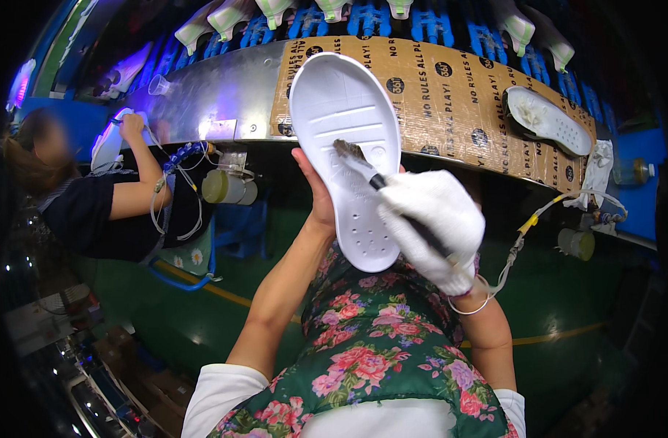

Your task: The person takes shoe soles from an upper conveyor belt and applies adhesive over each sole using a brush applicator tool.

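Note:
A white shoe sole (341,98) is held up in front of me, its grooved inner face toward me and its holed end nearest my body. Bare, my left hand (317,191) grips it from the left and underneath; most of those fingers are hidden behind it. My right hand (434,219), in a white knitted glove, is closed around the dark handle of a brush (361,163). The brush's dark bristles lie against the middle of the sole, just below the raised bars. A cord loop circles my right wrist.
Printed cardboard (450,102) covers part of the metal bench (257,80); another sole (549,120) lies on its right. Behind run blue racks (370,20) with pale shoe parts. At left a co-worker (93,197) handles a white piece. Jars (228,187) hang below the bench edge.

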Available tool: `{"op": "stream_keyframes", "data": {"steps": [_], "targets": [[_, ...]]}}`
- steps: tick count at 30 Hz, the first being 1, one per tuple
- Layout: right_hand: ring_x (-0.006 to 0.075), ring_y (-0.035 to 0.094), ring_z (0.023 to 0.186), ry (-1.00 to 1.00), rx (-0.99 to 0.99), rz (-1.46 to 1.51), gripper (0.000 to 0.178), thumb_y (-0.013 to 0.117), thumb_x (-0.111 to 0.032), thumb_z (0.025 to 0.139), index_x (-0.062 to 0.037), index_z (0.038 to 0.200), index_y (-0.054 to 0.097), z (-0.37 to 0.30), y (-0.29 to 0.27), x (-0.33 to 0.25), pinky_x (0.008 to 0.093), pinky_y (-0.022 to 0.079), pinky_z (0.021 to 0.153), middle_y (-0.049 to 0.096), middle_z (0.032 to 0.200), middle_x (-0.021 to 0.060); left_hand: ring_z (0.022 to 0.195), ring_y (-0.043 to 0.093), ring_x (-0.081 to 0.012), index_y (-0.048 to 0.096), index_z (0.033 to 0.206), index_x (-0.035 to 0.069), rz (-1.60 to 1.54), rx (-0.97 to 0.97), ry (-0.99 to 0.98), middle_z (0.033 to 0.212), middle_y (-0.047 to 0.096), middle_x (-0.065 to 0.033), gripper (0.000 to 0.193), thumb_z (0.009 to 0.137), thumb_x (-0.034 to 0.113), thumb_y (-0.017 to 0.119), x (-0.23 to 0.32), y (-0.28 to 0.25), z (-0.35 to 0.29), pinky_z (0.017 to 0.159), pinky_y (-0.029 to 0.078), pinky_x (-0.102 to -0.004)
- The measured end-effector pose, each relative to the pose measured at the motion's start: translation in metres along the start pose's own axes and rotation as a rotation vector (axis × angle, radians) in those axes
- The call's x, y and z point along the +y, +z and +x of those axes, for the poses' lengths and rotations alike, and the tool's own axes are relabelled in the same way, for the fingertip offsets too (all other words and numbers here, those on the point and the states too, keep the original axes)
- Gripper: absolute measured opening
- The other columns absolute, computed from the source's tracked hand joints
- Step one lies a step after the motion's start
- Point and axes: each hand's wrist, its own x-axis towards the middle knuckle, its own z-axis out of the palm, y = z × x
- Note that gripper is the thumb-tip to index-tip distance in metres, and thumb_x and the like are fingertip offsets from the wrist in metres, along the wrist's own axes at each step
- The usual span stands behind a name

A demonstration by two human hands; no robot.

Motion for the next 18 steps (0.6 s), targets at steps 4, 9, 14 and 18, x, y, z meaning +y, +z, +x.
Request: {"op": "stream_keyframes", "data": {"steps": [4,9,14,18], "targets": [[0.0288,0.071,0.088,-0.026,-0.098,0.136,0.029,0.081,0.002,0.072,-0.0036,0.1,0.074,-0.004,0.008,-0.01,0.0374,0.055,0.076,0.074,0.099,0.0134,0.088,0.071,-0.0338,0.048,0.138,-0.001,0.006,-0.405,-0.153,0.108,0.067,-0.0249,0.134,0.064,0.107,0.017,0.004,-0.008,0.008,0.076,0.061,-0.0447],[0.0296,0.071,0.087,-0.007,-0.007,0.018,0.029,0.079,0.003,0.073,-0.0021,0.101,0.074,-0.007,0.004,-0.001,0.0384,0.056,0.076,0.074,0.102,0.014,0.081,0.07,-0.0358,0.051,0.134,-0.001,-0.036,-0.366,-0.132,0.102,0.067,-0.0254,0.135,0.06,0.108,0.023,0.007,-0.006,0.012,0.068,0.061,-0.0474],[0.0287,0.072,0.084,-0.064,-0.084,0.181,0.035,0.081,0.002,0.07,-0.0037,0.103,0.075,-0.013,0.019,-0.006,0.0369,0.056,0.075,0.075,0.1,0.0132,0.086,0.069,-0.0374,0.052,0.132,-0.004,-0.143,-0.523,-0.243,0.105,0.066,-0.0257,0.137,0.057,0.108,0.03,0.015,-0.002,0.021,0.069,0.06,-0.0495],[0.0285,0.071,0.08,-0.001,0.01,0.08,0.03,0.08,0.001,0.071,-0.0042,0.1,0.074,-0.009,0.01,-0.004,0.036,0.055,0.069,0.075,0.095,0.0124,0.093,0.067,-0.04,0.049,0.132,-0.009,-0.276,-0.533,-0.208,0.115,0.061,-0.0255,0.138,0.056,0.106,0.042,0.018,-0.002,0.025,0.071,0.061,-0.0547]]}}
